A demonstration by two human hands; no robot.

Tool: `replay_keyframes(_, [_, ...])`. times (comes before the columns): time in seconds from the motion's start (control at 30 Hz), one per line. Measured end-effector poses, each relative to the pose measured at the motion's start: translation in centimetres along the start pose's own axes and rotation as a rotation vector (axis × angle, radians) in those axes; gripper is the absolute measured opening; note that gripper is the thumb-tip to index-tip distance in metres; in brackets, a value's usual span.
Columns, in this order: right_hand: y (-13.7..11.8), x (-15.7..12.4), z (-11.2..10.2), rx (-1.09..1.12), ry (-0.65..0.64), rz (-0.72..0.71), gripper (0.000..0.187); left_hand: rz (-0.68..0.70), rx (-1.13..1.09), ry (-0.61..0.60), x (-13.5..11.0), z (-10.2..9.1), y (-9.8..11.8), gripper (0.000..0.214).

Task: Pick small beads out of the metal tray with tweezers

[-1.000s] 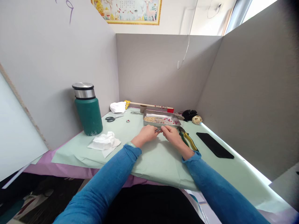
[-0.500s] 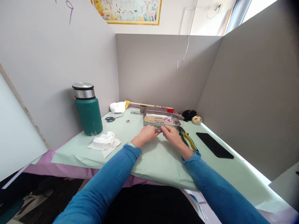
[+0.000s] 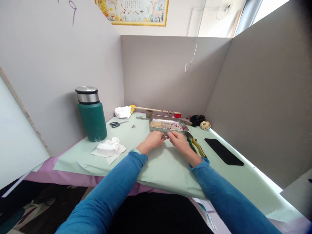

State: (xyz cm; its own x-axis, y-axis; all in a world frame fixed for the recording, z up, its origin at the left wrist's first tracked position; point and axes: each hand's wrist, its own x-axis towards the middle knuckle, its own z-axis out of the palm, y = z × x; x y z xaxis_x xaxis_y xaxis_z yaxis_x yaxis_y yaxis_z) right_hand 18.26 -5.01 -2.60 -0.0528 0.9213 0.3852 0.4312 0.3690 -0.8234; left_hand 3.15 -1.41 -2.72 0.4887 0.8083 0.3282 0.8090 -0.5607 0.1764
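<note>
My left hand (image 3: 153,140) and my right hand (image 3: 179,140) rest on the pale green table cover, fingertips pinched together just in front of a metal tray (image 3: 168,124). Between the fingertips sits a small thin metallic thing (image 3: 165,135), too small to name. The tray holds several small tan, grey and red bits. Green and yellow pliers (image 3: 195,145) lie right beside my right hand. Both arms are in blue sleeves.
A green flask (image 3: 91,115) stands at the left with crumpled tissue (image 3: 109,148) before it. Scissors (image 3: 118,123), a white cloth (image 3: 123,111), a wooden stick (image 3: 156,110), a small cup (image 3: 149,113), a black phone (image 3: 223,151) and a round ball (image 3: 205,124) lie around. Grey partitions enclose the desk.
</note>
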Motion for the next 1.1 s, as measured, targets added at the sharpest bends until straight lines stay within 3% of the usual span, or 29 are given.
replay_keyframes(0.4, [-0.9, -0.4, -0.1, 0.157, -0.057, 0.055, 0.043, -0.052, -0.016, 0.039, -0.1, -0.4, 0.3, 0.041])
replay_keyframes(1.1, [-1.0, -0.5, -0.1, 0.148, -0.042, 0.049, 0.041, -0.016, -0.147, 0.006, -0.5, -1.2, 0.8, 0.037])
